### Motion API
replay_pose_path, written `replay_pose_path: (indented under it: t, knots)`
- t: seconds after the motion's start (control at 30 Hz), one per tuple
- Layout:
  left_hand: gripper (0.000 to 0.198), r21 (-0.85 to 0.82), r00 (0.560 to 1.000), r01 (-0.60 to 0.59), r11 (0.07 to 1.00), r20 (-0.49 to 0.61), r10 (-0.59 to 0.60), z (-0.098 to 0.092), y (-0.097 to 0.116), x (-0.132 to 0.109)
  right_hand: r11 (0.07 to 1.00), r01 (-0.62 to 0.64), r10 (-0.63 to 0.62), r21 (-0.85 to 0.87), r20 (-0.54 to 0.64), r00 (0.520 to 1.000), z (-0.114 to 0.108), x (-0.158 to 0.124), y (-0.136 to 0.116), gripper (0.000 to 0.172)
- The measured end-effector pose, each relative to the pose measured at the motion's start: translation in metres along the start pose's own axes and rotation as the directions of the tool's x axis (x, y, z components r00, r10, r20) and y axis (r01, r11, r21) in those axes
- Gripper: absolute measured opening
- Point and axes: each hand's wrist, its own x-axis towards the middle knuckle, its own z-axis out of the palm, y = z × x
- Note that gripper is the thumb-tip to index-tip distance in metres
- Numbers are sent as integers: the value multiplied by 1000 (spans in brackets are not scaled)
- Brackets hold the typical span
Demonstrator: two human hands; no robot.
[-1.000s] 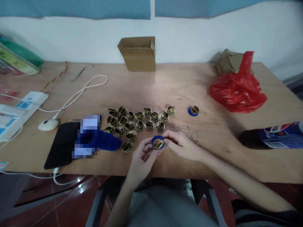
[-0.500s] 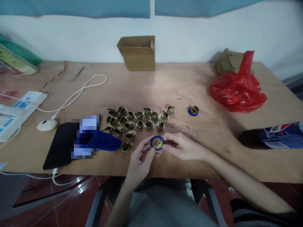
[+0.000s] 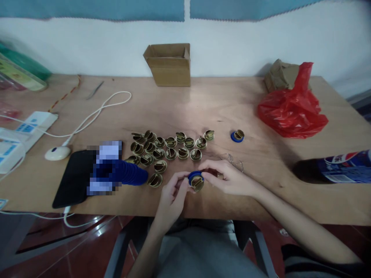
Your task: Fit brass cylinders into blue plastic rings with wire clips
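My left hand [image 3: 173,195] and my right hand [image 3: 226,177] meet near the table's front edge, both pinching one small brass cap [image 3: 197,183] with a blue ring [image 3: 194,176] around it. Several loose brass caps [image 3: 171,148] lie in rows just behind my hands. A stack of blue rings [image 3: 130,173] lies on its side to the left of them. One brass cap seated in a blue ring [image 3: 237,136] sits alone to the right. A few thin wire rings [image 3: 232,160] lie by my right hand.
An open cardboard box [image 3: 169,63] stands at the back. A red plastic bag [image 3: 291,106] lies at the right, a blue-labelled bottle [image 3: 342,166] at the far right. A black phone [image 3: 74,177], a white mouse [image 3: 57,153] with cable and boxes [image 3: 17,135] fill the left.
The ring and brass cap have tilted between my fingers, so the cap now sticks out below the ring. My hands have stayed in the same place.
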Motion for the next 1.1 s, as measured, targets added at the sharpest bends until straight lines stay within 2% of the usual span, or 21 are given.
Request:
replay_pose_path:
  t: [0.17, 0.33, 0.43, 0.57, 0.67, 0.83, 0.9, 1.0, 1.1]
  knots:
    - [25, 30, 999, -30, 999, 12, 30, 0, -3, 0, 999, 24, -24, -31, 10, 1000, 2, 0, 1, 15]
    - [25, 41, 998, -2, 999, 59, 0, -1, -7, -2, 989, 48, -44, -138, 29, 999, 5, -2, -1, 17]
    - [25, 60, 999, -1, 998, 51, -2, 0, -7, -2, 984, 46, -41, -173, 35, 999, 5, -3, -2, 18]
    - [25, 83, 999, -33, 996, 15, 32, 0, -1, 0, 989, 69, -73, -133, -26, 997, 6, -4, -1, 15]
    - [24, 101, 998, -59, 993, 37, 55, 0, 3, 1, 995, 57, -59, -87, -19, 998, 10, -4, -2, 11]
    - [21, -21, 991, -134, 991, 21, 134, 3, -1, 3, 999, 43, -42, -32, 14, 999, 12, -4, -6, 9]
    - [24, -55, 990, -140, 989, 9, 141, 5, -3, 3, 1000, 4, -6, -24, -50, 999, 4, -5, -6, 11]
    - [26, -48, 991, -135, 990, 19, 136, 6, -4, 1, 989, -132, 118, -65, -191, 975, -20, -9, -1, 14]
    - [26, -18, 989, -143, 990, 35, 143, 6, -3, 0, 955, -258, 238, -148, -141, 961, -48, -16, 10, 17]
